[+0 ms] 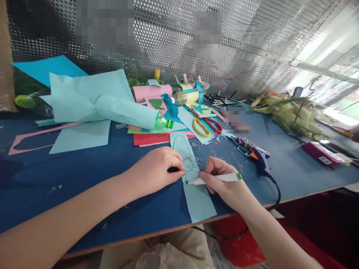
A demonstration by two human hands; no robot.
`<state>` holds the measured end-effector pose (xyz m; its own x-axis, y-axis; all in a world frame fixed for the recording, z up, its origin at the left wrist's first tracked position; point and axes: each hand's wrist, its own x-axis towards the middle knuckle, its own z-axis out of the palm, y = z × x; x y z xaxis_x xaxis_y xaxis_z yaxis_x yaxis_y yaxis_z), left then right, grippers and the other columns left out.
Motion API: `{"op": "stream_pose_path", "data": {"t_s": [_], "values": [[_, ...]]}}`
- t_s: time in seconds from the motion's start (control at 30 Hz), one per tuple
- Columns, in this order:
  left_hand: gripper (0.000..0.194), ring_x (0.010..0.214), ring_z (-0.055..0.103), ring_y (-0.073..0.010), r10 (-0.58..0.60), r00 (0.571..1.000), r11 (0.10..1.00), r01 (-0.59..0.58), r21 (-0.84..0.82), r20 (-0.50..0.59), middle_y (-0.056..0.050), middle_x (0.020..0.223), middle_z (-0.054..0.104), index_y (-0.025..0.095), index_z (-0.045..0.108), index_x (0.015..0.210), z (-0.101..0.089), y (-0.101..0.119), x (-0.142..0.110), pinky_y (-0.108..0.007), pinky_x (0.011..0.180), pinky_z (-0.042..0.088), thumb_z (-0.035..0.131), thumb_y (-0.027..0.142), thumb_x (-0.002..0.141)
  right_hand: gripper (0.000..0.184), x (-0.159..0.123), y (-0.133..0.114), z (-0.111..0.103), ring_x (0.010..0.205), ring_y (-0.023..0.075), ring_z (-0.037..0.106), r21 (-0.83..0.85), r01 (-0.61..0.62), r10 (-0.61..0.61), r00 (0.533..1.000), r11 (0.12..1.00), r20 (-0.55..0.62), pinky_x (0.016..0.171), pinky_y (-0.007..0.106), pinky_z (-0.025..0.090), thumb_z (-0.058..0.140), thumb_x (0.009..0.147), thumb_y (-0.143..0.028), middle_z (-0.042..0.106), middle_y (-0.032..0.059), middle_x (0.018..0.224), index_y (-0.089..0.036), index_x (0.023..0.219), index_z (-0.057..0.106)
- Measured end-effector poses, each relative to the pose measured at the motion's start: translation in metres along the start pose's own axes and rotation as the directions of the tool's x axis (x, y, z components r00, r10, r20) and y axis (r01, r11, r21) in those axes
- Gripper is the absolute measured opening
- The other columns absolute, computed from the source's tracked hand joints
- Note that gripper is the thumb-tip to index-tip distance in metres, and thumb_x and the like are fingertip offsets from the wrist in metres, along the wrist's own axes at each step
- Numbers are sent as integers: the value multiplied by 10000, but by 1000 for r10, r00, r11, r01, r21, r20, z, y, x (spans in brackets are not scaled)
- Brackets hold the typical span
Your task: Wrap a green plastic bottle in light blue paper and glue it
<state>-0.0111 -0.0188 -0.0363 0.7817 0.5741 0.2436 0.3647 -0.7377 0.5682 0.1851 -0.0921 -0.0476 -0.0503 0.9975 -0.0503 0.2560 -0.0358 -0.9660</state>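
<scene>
A strip of light blue paper (199, 203) lies on the blue table, reaching toward its front edge. Green outlines are drawn on it: a long rounded loop at the far end, a small circle below and a short line beneath that. My left hand (159, 166) has its fingers curled, with thumb and fingertips holding the strip by its left side. In my right hand (220, 175) is a white marker (230, 177) with a green end, gripped between thumb and fingers. Its tip touches the paper at the lower end of the green line.
Yellow-handled and red-handled scissors (201, 127) lie beyond the strip. A paper-wrapped bottle (126, 112) rests on paper sheets at the left. To the right are a glue gun (256, 155) with its cable, a purple box (322, 153) and corn husks (291, 112). Perforated metal (168, 37) stands behind.
</scene>
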Motion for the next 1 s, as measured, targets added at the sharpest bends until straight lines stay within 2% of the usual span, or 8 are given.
{"op": "stream_pose_path", "data": {"t_s": [0.27,0.5,0.53,0.6,0.67,0.73,0.83,1.0], "values": [[69,819,639,-178,-40,999,999,40,3,24,-34,846,718,168,734,740,-1,2,1,-278,727,469,702,180,801,266,-7,1,-3,411,81,309,98,-56,43,991,994,125,422,239,222,608,745,-204,400,-88,452,-232,571,409],[50,830,629,-181,-19,999,1000,19,17,35,-33,858,708,171,708,738,-1,2,0,-283,754,459,719,174,787,289,-8,-1,-6,529,124,385,74,11,-22,988,997,154,499,265,313,592,676,-138,396,-53,488,-232,489,392],[50,830,628,-182,-19,999,1000,18,18,36,-33,857,708,169,706,739,-1,2,0,-284,758,458,720,175,787,295,-7,1,-7,539,127,399,93,28,-39,991,995,128,513,266,327,598,672,-142,391,-52,491,-232,485,388],[53,834,627,-184,-20,999,1000,19,19,40,-33,858,707,166,702,739,-1,2,0,-287,766,457,725,179,785,300,-5,5,-9,497,118,383,128,52,-52,999,990,-9,500,260,327,611,706,-180,367,-68,463,-236,509,392],[52,839,626,-184,-22,999,1000,21,18,41,-28,857,706,167,698,741,-1,2,0,-286,767,456,729,176,782,286,-2,8,-11,437,105,346,118,62,-38,980,991,-197,465,247,303,606,769,-232,361,-88,424,-241,560,411],[53,842,624,-184,-24,999,1000,23,17,37,-23,852,703,170,694,742,0,1,0,-283,764,454,733,171,778,269,0,9,-12,416,99,353,46,47,-32,956,998,-292,452,236,290,597,806,-259,404,-93,411,-242,598,428],[60,834,623,-182,-20,999,1000,19,17,30,-21,851,703,171,690,738,0,0,1,-284,763,452,737,168,775,266,2,7,-11,424,95,386,-61,33,-48,962,998,-270,460,230,295,601,800,-268,457,-83,420,-237,599,430],[63,830,620,-183,-7,1000,1000,7,13,24,-27,857,704,163,686,738,1,1,-2,-287,765,450,735,156,776,276,2,3,-7,430,89,381,-101,34,-59,964,994,-258,465,226,289,586,800,-274,447,-86,426,-237,593,408]]}}
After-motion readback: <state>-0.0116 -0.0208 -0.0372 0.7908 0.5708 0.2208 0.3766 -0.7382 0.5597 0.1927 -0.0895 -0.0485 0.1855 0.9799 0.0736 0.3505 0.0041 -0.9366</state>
